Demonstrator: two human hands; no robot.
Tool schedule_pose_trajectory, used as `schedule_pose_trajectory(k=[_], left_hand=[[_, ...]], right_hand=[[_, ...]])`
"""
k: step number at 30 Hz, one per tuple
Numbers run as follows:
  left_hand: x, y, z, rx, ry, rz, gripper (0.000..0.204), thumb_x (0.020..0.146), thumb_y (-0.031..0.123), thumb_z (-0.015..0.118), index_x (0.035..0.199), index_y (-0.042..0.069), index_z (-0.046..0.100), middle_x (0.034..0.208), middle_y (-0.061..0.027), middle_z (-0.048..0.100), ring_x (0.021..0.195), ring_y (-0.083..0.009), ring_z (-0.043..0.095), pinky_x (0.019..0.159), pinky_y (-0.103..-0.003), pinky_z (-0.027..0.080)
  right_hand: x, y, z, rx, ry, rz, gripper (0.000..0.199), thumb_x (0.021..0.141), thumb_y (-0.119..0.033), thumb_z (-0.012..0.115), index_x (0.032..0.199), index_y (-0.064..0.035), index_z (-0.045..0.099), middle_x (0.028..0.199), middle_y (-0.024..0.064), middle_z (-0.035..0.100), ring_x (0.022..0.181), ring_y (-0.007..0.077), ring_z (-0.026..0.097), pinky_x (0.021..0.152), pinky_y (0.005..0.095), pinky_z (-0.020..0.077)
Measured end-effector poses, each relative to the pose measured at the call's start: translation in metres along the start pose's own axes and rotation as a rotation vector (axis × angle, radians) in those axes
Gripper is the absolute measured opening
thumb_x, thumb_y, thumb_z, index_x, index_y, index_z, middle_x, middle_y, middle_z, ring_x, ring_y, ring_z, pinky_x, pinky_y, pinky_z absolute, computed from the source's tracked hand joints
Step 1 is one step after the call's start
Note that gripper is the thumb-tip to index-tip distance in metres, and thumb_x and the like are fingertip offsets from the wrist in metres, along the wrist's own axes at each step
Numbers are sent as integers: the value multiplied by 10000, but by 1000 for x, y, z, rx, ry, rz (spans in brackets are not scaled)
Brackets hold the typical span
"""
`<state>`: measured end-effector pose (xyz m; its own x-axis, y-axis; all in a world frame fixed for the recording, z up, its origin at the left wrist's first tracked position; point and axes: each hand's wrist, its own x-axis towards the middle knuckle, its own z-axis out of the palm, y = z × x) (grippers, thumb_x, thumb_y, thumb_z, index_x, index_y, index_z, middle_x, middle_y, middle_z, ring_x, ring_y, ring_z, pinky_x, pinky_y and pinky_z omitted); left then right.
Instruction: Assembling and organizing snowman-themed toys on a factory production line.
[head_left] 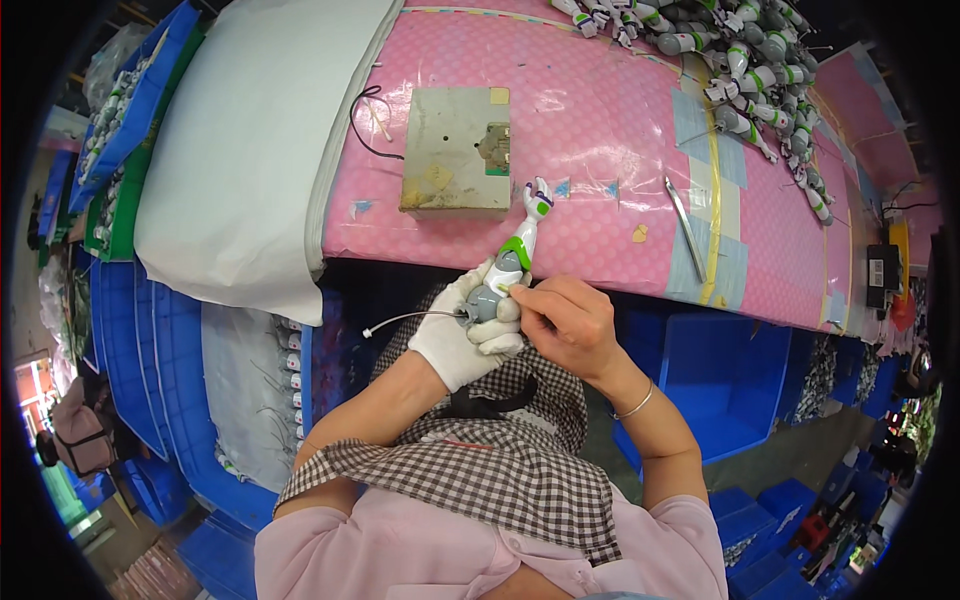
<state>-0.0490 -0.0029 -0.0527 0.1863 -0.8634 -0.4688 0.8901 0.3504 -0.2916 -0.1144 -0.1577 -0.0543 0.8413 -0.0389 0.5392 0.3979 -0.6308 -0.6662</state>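
My left hand [452, 345], in a white glove, is closed around a toy robot arm [511, 258] at the table's front edge. The toy is white, grey and green, and its small hand points away from me. A thin grey wire [410, 317] with a white plug trails from its grey end to the left. My bare right hand [572, 322] is pinched at the toy's side, fingertips against the white and grey part. Something small and yellowish shows by those fingertips, too small to name.
A grey metal box [455, 150] with a black cord stands on the pink-covered table [590, 120]. Tweezers [686, 228] lie to the right. Several similar toy arms [760, 85] are heaped at the far right. White sheeting [255, 140] covers the left side; blue bins [725, 375] stand below.
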Motion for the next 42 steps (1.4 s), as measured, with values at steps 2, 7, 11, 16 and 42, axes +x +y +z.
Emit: schedule_pose_trajectory(k=[2,7,11,16,42], left_hand=[[1,2,-1,-18,34,-12,355,957,358,387,987,31,522,631,-45,470,361,-87,236,389,-238,241],[1,3,-2,-26,-5,-33,356,957,360,385,945,33,523,618,-39,457,363,-85,235,391,-238,240],[-1,4,-1,-45,6,-50,358,959,360,381,944,29,515,615,-35,445,362,-83,235,389,-238,243],[1,4,0,-30,-5,-43,360,956,363,390,956,29,524,617,-39,456,360,-82,237,385,-239,241],[3,2,-3,107,77,57,372,960,381,380,939,52,553,614,-78,553,344,-106,283,359,-248,216]], right_hand=[[-1,2,2,8,10,-9,235,656,85,660,869,-15,666,692,81,598,553,181,567,492,273,459],[-3,3,-2,-14,0,17,238,653,84,662,865,-23,668,686,77,595,553,182,565,492,274,459],[-1,2,-1,10,-21,-15,247,649,69,651,886,-3,647,670,75,561,568,214,554,518,313,454],[-6,2,-5,-23,-20,19,253,652,90,657,877,-25,666,679,76,593,553,182,568,490,274,458],[0,-7,6,-25,-10,22,242,660,63,646,895,5,639,683,94,568,583,232,559,539,322,468]])
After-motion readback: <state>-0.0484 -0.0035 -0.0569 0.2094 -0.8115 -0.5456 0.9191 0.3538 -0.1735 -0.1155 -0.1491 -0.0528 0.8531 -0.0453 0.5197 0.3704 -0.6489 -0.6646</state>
